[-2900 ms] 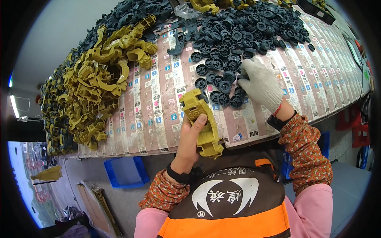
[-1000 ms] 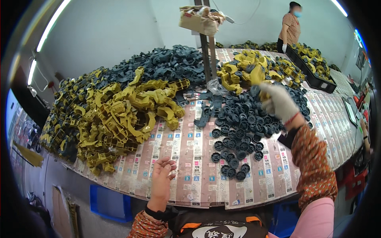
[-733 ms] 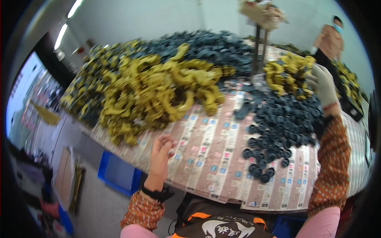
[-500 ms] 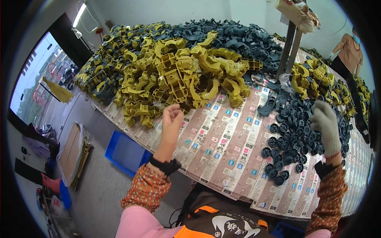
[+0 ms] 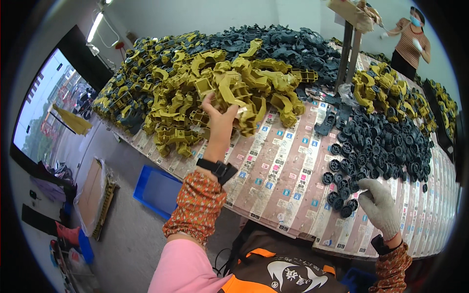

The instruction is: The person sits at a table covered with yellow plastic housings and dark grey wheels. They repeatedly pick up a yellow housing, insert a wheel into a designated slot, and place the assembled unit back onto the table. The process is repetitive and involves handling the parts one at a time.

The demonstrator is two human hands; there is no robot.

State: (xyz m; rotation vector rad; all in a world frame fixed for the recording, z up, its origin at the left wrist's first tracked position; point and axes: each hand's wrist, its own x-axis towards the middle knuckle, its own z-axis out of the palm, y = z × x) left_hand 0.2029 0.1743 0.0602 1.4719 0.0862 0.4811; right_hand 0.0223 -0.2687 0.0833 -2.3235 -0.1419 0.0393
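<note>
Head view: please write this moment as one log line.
left hand: open, at yellow parts; gloved right hand: beside dark wheels; contact: unclear

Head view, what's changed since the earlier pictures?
The bare left hand let go of its yellow piece and moved forward to the near yellow heap; its grip there is unclear. The gloved right hand carried a yellow piece toward the far yellow heap, released it, and returned beside the dark wheels. The wheels lie much as before.
</note>
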